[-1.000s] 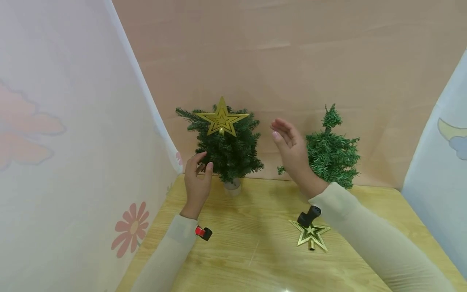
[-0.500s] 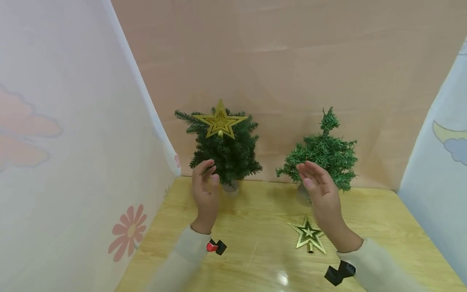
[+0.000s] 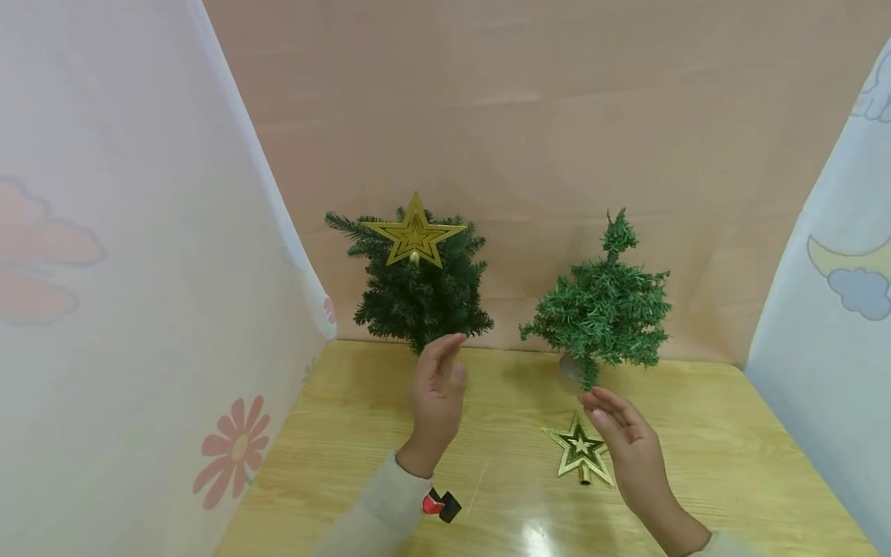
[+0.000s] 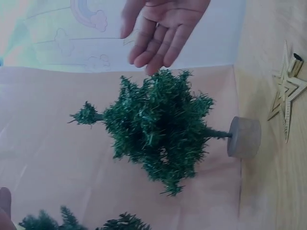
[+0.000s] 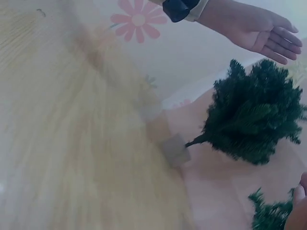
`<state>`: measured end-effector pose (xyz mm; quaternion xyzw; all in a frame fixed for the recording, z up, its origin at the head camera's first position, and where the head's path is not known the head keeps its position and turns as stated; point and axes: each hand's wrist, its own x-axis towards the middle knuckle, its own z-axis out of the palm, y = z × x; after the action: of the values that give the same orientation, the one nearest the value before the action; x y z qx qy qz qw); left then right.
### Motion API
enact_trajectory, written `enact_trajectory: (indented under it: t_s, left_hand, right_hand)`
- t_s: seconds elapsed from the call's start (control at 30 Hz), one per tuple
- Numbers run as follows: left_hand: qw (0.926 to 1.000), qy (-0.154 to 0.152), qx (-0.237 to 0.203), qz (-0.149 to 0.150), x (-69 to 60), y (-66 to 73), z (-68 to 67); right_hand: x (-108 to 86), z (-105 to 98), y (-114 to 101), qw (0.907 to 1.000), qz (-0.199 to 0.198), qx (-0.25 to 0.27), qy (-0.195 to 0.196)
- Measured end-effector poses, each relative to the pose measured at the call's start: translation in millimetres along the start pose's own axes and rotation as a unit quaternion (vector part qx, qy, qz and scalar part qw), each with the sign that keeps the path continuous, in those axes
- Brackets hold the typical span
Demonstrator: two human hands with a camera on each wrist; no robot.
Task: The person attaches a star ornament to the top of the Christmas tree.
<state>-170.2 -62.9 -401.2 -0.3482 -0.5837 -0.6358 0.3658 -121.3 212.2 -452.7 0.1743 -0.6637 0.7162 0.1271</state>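
Note:
In the head view my left hand (image 3: 438, 398) hovers in front of the dark green tree (image 3: 418, 305), fingers loosely bent and holding nothing. A gold star (image 3: 415, 236) sits at the top of that tree. My right hand (image 3: 629, 445), also holding nothing, hangs just right of a second gold star (image 3: 583, 447) that lies on the table. Behind it stands a lighter green tree (image 3: 605, 309) with a bare tip. The left wrist view shows this tree's round grey base (image 4: 244, 137); the right wrist view shows the darker tree's pale base (image 5: 175, 150).
The wooden table (image 3: 515, 480) meets a peach backdrop (image 3: 529, 139) just behind both trees. A printed cloth wall (image 3: 174, 255) rises on the left, and another cloth wall (image 3: 821, 309) stands on the right.
My left hand has moved right and nearer, away from the dark tree. My right hand has come down and nearer from between the trees to beside the lying star. Both stars stay put.

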Motion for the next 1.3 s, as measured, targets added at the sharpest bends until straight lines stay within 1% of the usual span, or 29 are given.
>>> enact_trajectory:
  t_s: [0.1, 0.17, 0.23, 0.3, 0.4, 0.47, 0.53, 0.67, 0.7, 0.83, 0.9, 0.93, 1.07, 1.17, 1.23, 1.3]
  left_hand:
    - [0.9981, -0.034, 0.024, -0.045, 1.5, 7.4, 9.0]
    - [0.9962, -0.053, 0.029, -0.062, 3.3, 11.3, 14.9]
    - [0.9947, -0.068, 0.034, -0.07, 5.6, 14.4, 19.9]
    - [0.994, -0.076, 0.035, -0.072, 5.7, 10.9, 23.5]
    - [0.9915, -0.09, 0.037, -0.086, 3.9, 6.6, 27.7]
    - [0.9896, -0.096, 0.037, -0.1, 2.8, 3.5, 30.9]
    - [0.9877, -0.102, 0.037, -0.113, 2.1, 0.0, 34.6]
    - [0.9839, -0.109, 0.045, -0.134, 0.6, -13.9, 44.0]
    - [0.9825, -0.111, 0.044, -0.143, -0.4, -20.5, 46.8]
    - [0.9741, -0.129, 0.056, -0.177, -4.1, -49.2, 56.8]
    - [0.9694, -0.139, 0.061, -0.193, -3.8, -62.5, 60.5]
    - [0.9671, -0.143, 0.066, -0.2, -2.6, -66.7, 61.6]
    - [0.9586, -0.15, 0.078, -0.229, 6.0, -77.2, 65.5]
    - [0.9522, -0.156, 0.09, -0.247, 11.5, -80.3, 68.7]
    - [0.9503, -0.16, 0.088, -0.252, 13.9, -82.0, 71.3]
    - [0.9509, -0.161, 0.085, -0.251, 15.2, -84.1, 74.3]
  right_hand:
    - [-9.0, -9.5, 13.4, 0.9994, 0.03, -0.017, 0.011]
    - [-12.4, -15.1, 19.4, 0.9979, 0.053, -0.032, 0.022]
    - [-14.3, -20.5, 24.1, 0.9956, 0.074, -0.049, 0.03]
    - [-14.9, -24.8, 27.2, 0.9928, 0.095, -0.065, 0.033]
    - [-18.0, -30.3, 31.5, 0.9871, 0.125, -0.094, 0.035]
    - [-19.1, -34.4, 35.0, 0.9814, 0.142, -0.125, 0.033]
    - [-19.4, -39.7, 39.2, 0.9737, 0.154, -0.166, 0.027]
    - [-17.9, -53.8, 48.5, 0.9576, 0.163, -0.238, 0.005]
    - [-17.2, -57.5, 50.6, 0.9542, 0.163, -0.251, 0.0]
    - [-14.7, -69.9, 56.6, 0.9436, 0.178, -0.279, -0.013]
    - [-13.3, -73.7, 58.3, 0.9388, 0.188, -0.288, -0.02]
    - [-12.7, -74.9, 59.4, 0.9369, 0.191, -0.292, -0.024]
    - [-10.0, -77.7, 63.9, 0.9338, 0.194, -0.298, -0.04]
    - [-9.5, -79.3, 67.3, 0.9321, 0.196, -0.301, -0.047]
    - [-10.6, -80.5, 69.3, 0.9294, 0.199, -0.307, -0.048]
    - [-12.1, -81.8, 71.3, 0.927, 0.204, -0.311, -0.049]
